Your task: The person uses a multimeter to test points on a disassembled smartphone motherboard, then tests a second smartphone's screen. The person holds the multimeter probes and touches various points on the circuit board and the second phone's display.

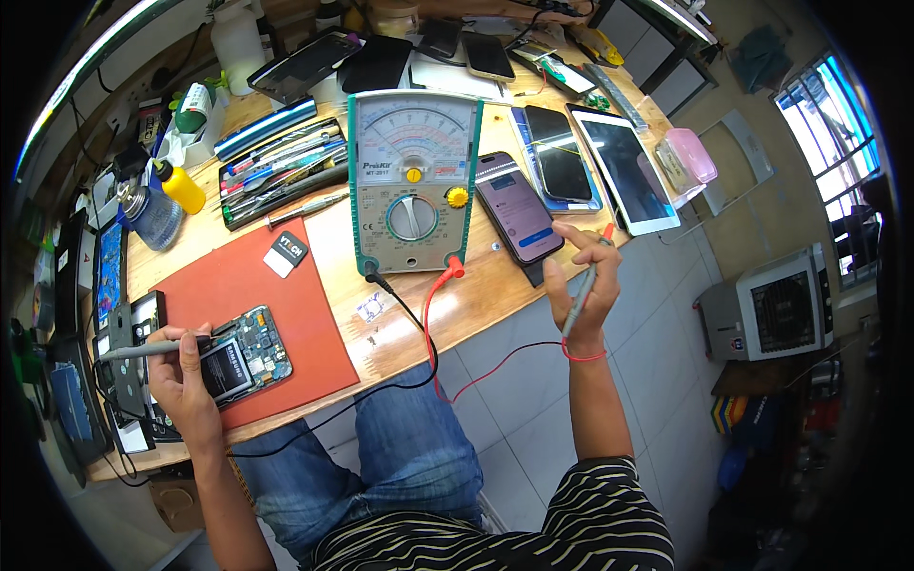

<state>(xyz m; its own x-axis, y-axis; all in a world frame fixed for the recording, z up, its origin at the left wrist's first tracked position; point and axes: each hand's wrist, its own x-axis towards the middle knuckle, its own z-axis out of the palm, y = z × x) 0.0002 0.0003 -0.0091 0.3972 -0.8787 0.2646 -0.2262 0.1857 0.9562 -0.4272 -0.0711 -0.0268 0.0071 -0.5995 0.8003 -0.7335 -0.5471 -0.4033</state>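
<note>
My left hand (181, 376) is closed on a grey multimeter probe (143, 351) with a black lead. Its tip reaches toward the circuit board (265, 344) of an opened phone; whether it touches, I cannot tell. The phone's battery (225, 369) lies partly behind my fingers. My right hand (592, 285) grips another grey probe (580, 303) with a red end and a red lead, one finger close to a lit smartphone (519, 214). Between the hands stands a green-edged analog multimeter (414, 181), with the black and red leads plugged in at its bottom.
Under the opened phone lies a red-brown mat (305, 333), with a small card (286, 254) on it. A tray of screwdrivers (284, 171), a yellow bottle (179, 187) and a glass jar (152, 217) stand farther left. A white tablet (626, 169) and a dark phone (558, 152) lie at right.
</note>
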